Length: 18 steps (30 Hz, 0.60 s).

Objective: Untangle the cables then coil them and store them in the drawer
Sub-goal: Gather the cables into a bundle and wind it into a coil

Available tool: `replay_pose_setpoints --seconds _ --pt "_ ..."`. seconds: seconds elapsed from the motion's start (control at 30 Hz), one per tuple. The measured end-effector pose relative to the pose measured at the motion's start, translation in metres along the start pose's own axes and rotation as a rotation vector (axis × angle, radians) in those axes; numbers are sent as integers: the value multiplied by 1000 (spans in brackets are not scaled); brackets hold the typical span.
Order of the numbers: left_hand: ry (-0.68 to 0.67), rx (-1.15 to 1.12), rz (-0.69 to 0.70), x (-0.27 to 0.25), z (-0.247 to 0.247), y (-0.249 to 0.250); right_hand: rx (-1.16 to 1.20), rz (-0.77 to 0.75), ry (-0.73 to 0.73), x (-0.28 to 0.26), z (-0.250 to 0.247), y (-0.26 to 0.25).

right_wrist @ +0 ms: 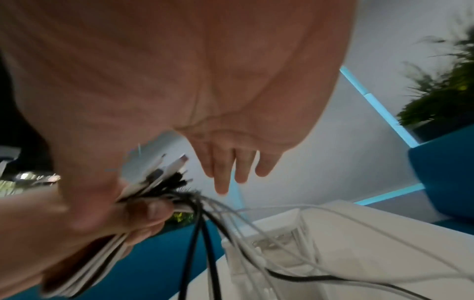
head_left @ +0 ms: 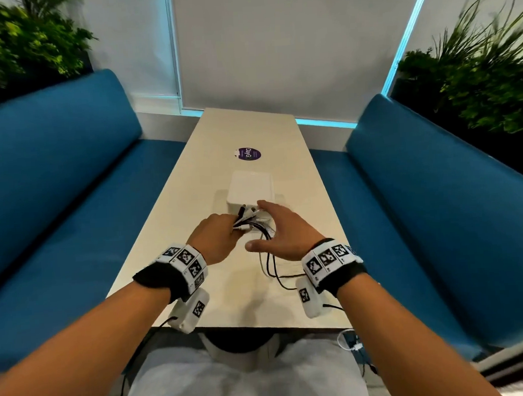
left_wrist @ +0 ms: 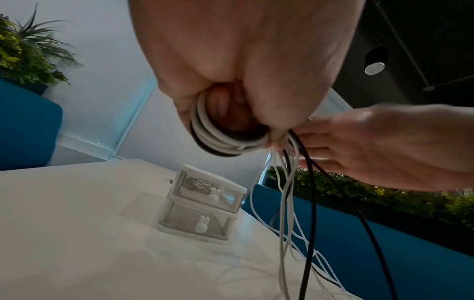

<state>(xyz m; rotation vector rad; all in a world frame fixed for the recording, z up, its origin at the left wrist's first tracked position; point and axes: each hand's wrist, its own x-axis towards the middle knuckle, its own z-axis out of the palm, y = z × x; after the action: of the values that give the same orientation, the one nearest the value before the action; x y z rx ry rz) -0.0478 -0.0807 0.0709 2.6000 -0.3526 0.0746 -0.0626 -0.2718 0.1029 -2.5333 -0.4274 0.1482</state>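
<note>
My left hand (head_left: 225,230) grips a bundle of white and black cables (head_left: 249,222) above the table; in the left wrist view they are wound in a coil (left_wrist: 220,138) round its fingers. The plug ends (right_wrist: 166,172) stick out past the left hand (right_wrist: 123,215). Loose strands (head_left: 270,267) hang from the coil to the tabletop. My right hand (head_left: 275,227) hovers beside the bundle with straight fingers (right_wrist: 231,168), close to the hanging strands (left_wrist: 290,192); I cannot tell whether it touches them. Just beyond stands the small white drawer unit (left_wrist: 202,205), two drawers with bunny knobs, both pushed in.
The long pale table (head_left: 244,129) carries a round purple sticker (head_left: 247,154) beyond the drawer unit (head_left: 250,189). Blue benches (head_left: 56,178) (head_left: 436,203) flank it on both sides. Plants (head_left: 475,80) stand behind the benches, and a wall closes the far end.
</note>
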Motion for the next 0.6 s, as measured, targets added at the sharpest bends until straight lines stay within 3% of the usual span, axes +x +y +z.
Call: replay_pose_setpoints --seconds 0.23,0.3,0.43,0.6 --pt "-182 -322 -1 -20 -8 -9 -76 71 -166 17 41 6" --pt "-120 -461 -36 -19 -13 -16 -81 73 -183 13 47 19" --pt "154 -922 -250 0 -16 -33 89 85 -147 3 53 37" --pt "184 -860 -276 15 -14 -42 305 94 -247 3 42 36"
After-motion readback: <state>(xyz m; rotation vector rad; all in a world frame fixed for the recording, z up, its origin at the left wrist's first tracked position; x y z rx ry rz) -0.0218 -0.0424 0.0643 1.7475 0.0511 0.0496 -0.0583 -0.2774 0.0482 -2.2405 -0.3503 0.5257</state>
